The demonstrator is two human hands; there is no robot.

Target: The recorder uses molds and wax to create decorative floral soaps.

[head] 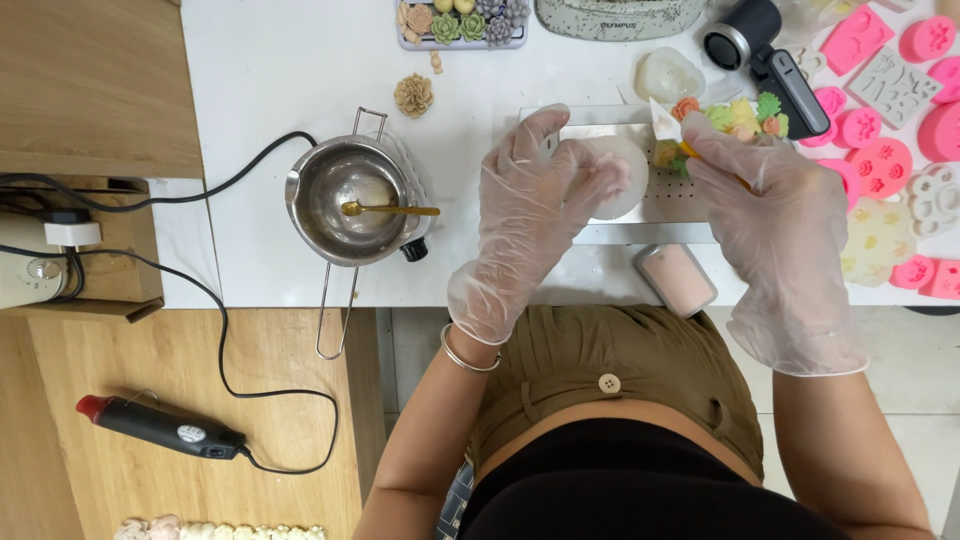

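Gloves, thin and clear, cover both hands: left hand (545, 195) clasps a smooth white disc (618, 178); right hand (765, 200) pinches a white-tipped tool (667, 125). Steel pot (350, 203) at nine o'clock holds a gold spoon (388, 209).

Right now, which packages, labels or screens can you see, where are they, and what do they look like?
Case: top edge of the white table, grey-green speckled, rounded, a printed label on its front.
Black tool: wooden floor at left, a small white oval label on its body.
No screens in view.
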